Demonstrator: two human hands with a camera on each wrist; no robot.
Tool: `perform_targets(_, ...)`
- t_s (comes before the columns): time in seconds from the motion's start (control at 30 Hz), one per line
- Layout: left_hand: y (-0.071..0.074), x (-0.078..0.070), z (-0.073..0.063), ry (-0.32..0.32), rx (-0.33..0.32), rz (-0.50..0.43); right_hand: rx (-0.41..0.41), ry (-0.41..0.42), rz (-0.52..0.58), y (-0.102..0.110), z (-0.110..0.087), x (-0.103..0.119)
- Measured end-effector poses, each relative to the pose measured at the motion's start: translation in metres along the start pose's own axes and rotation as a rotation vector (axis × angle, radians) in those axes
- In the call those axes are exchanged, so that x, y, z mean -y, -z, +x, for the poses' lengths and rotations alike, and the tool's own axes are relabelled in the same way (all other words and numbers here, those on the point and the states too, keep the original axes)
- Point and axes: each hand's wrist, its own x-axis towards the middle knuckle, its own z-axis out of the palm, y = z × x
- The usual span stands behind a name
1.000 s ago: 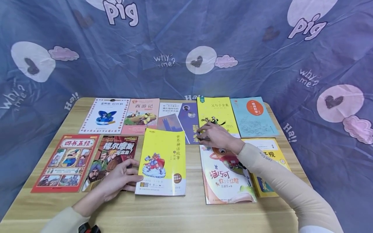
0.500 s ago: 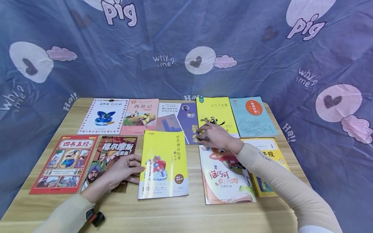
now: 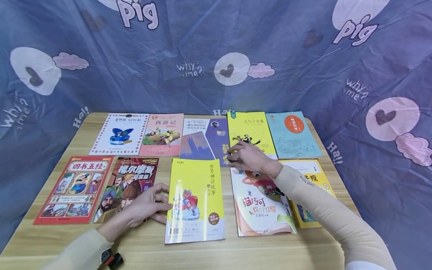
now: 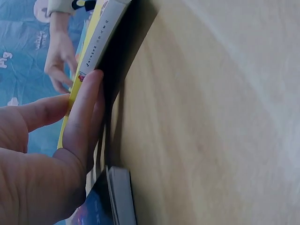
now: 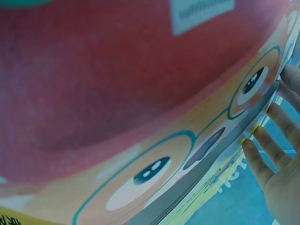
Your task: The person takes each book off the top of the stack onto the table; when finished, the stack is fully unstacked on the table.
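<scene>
My left hand (image 3: 150, 204) pinches the left edge of a yellow book (image 3: 202, 195) with a blue-and-red cartoon figure on its cover. In the left wrist view, the thumb lies on the cover side and the fingers (image 4: 84, 115) on the spine, with dark shadow beneath the book. My right hand (image 3: 253, 159) rests near the lower corners of a purple-and-white book (image 3: 217, 140) and a yellow book with a black rider drawing (image 3: 249, 125). Its fingers (image 5: 276, 152) look fairly straight in the right wrist view. A white cat-cover book (image 3: 260, 217) lies under the right forearm.
Flat on the wooden table (image 3: 128, 255) lie a white book (image 3: 118, 135), a pink book (image 3: 162, 135), a teal book (image 3: 297, 138), a red book (image 3: 72, 191), a dark comic-style book (image 3: 126, 183) and another yellow book (image 3: 312, 195). A blue printed cloth (image 3: 216, 37) hangs behind.
The yellow book in my left hand has shifted right and toward me, and my left hand moved with it. My right hand has stayed in the same place.
</scene>
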Motion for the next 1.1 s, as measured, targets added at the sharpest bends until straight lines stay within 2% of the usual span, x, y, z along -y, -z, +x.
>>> perform_targets(0.23, -0.011, 0.005, -0.003, 0.002, 0.072, -0.035, -0.003, 0.0, 0.001, 0.001, -0.001, 0.001)
perform_targets(0.4, -0.02, 0.006, -0.002, 0.002, 0.086, -0.037, 0.0, -0.008, 0.014, 0.001, -0.001, 0.001)
perform_targets(0.83, -0.027, 0.002, 0.005, 0.03, 0.023, 0.018, 0.008, -0.017, 0.03, 0.0, 0.001, 0.003)
perform_targets(1.1, -0.024, -0.005, 0.002, 0.003, -0.114, 0.248, 0.018, -0.026, 0.023, 0.0, 0.0, 0.002)
